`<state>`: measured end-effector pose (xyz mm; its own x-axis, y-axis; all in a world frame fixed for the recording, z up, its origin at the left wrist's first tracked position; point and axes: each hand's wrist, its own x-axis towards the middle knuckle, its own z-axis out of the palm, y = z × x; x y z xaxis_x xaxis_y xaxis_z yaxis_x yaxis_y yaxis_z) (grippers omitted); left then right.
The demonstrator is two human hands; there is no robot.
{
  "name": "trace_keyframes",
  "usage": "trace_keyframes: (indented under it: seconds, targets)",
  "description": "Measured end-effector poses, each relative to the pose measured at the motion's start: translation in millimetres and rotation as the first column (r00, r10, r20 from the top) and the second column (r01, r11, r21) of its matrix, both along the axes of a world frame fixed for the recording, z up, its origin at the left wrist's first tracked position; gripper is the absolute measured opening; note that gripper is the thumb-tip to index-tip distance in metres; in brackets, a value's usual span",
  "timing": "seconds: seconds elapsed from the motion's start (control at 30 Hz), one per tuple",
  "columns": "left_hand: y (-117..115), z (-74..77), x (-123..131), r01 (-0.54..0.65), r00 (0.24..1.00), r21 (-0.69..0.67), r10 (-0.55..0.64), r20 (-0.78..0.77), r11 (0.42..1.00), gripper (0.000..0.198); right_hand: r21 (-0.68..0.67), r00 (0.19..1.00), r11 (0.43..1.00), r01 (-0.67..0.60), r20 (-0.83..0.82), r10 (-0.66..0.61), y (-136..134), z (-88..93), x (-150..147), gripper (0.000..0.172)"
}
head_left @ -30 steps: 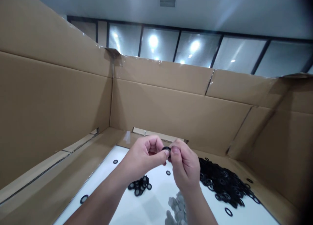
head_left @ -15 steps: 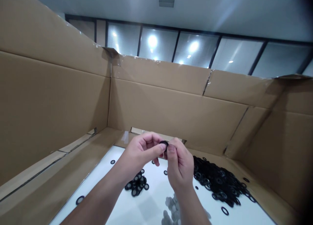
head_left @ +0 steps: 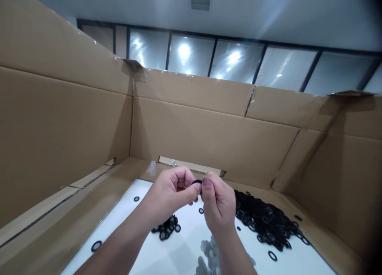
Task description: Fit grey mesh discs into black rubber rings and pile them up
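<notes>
Both hands meet above the far part of a white board (head_left: 179, 253). My left hand (head_left: 176, 189) pinches a small black ring (head_left: 197, 182) between thumb and fingers. My right hand (head_left: 219, 199) grips the ring's right side, its thumb bent over it. Fingers hide most of the ring. Right of my right hand lies a large heap of black rings (head_left: 268, 221). A smaller pile of black rings with grey centres (head_left: 167, 228) is below my left hand. Translucent grey discs (head_left: 210, 255) lie beside my right forearm.
Tall cardboard walls (head_left: 191, 127) enclose the board at the back and sides. Single rings lie apart at the left (head_left: 96, 246), at the far left (head_left: 136, 199) and at the right (head_left: 272, 256).
The ring between my fingers has tilted and shows less of its face. My hands have shifted slightly down and closer together. The view has moved a little.
</notes>
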<state>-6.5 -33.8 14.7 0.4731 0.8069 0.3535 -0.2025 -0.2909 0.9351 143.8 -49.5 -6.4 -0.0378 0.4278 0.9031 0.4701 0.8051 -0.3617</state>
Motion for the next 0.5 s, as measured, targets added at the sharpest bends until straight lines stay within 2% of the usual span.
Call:
trace_keyframes:
  seconds: [0.1,0.2,0.37,0.5]
  targets:
    - [-1.1,-0.2,-2.0,-0.024,1.000,0.015,0.024,-0.019,1.000,0.027,0.028,1.000,1.000,0.015,0.010,-0.015,-0.2,0.3,1.4,0.038]
    - [-0.3,2.4,-6.8,0.027,0.999,0.025,-0.026,-0.029,0.999,0.026,0.028,0.999,0.999,0.016,0.029,-0.017,-0.5,1.9,3.2,0.037]
    - [4.4,5.9,-12.3,0.152,0.988,0.051,-0.151,-0.037,0.987,0.020,-0.038,0.997,0.998,0.055,-0.044,-0.056,0.7,2.7,5.3,0.041]
    - [8.4,5.0,-10.2,0.167,0.986,0.061,-0.168,0.010,0.984,0.018,-0.119,0.994,0.992,0.028,-0.104,-0.041,2.0,1.0,6.1,0.044]
